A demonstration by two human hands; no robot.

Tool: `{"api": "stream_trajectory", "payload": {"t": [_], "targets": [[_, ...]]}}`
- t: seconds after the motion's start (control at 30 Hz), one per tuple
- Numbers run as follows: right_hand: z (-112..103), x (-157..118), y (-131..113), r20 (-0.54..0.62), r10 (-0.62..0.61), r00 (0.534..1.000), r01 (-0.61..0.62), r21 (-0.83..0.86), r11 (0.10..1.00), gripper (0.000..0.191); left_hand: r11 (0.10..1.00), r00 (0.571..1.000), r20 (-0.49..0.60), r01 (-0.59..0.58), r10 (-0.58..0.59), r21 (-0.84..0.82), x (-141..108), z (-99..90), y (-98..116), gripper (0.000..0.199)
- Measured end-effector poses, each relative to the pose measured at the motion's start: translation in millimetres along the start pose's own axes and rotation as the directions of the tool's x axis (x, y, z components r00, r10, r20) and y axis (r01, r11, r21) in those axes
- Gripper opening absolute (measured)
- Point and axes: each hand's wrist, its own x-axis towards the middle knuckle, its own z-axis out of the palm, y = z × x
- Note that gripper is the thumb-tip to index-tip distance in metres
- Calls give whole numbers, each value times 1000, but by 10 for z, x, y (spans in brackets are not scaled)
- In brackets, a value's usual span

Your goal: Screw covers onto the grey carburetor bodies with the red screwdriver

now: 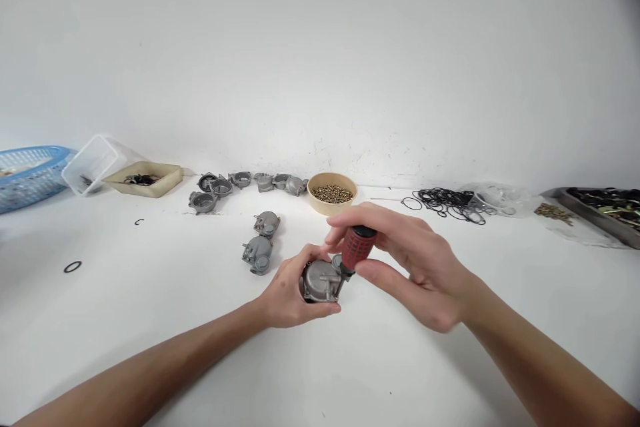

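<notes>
A grey metal housing [320, 281] with a round cover sits near the middle of the white table, with my left hand [294, 290] wrapped round its left side. Above its right edge, my right hand [415, 260] holds a screwdriver [359, 248] by its red and black handle, fingers and thumb round it. The screwdriver leans slightly, its lower end at the housing's right side; the tip is too small to make out. Two similar assembled housings [258, 251] rest just beyond my left hand.
Several open grey housings [203, 201] stand along the wall, beside a round tub of brass screws [332, 207]. Black rubber rings [445, 203] and a metal tray [600, 217] are at right. A yellowish tray [165, 183], clear box [95, 163] and blue basket [37, 193] stand at left.
</notes>
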Motion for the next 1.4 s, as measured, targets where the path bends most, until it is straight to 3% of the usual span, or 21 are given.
{"api": "stream_trajectory", "payload": {"t": [0.07,0.13,0.3,0.4,0.5,0.6,0.73,0.97,1.1,1.23,1.4], "targets": [[-44,-5,-24,60,-1,998,-2,51,999,40,999,1000,0,-5,5,-45,-11,1,-27,61],[-56,-13,-29,50,-1,999,-2,59,998,35,997,1000,2,-7,8,-80,-16,5,-39,60],[38,-16,35,-143,31,989,-30,10,1000,35,998,998,-50,20,-23,-59,0,16,28,58],[80,1,80,-186,39,982,-45,-25,999,36,998,996,-71,42,-46,-49,12,8,58,55],[69,12,96,-169,-22,985,13,-56,998,35,995,996,-54,68,-72,-77,12,-8,33,56],[27,-4,79,-82,-59,995,58,-10,998,40,994,997,-36,62,-66,-92,2,-18,-17,60],[-14,-34,51,-36,-14,999,15,12,1000,45,998,997,-54,49,-51,-44,-6,-9,-60,61],[66,-17,80,-277,-16,961,-38,-187,982,40,998,994,-87,61,-61,0,13,12,34,55],[129,-3,125,-379,-145,914,5,-345,938,41,994,980,-172,107,-102,17,32,13,39,55],[131,4,159,-325,-234,916,83,-418,905,47,995,975,-198,100,-97,5,55,-5,-17,57],[93,-16,132,-236,-92,967,22,-283,959,57,996,984,-161,84,-80,22,40,-22,-41,58]]}}
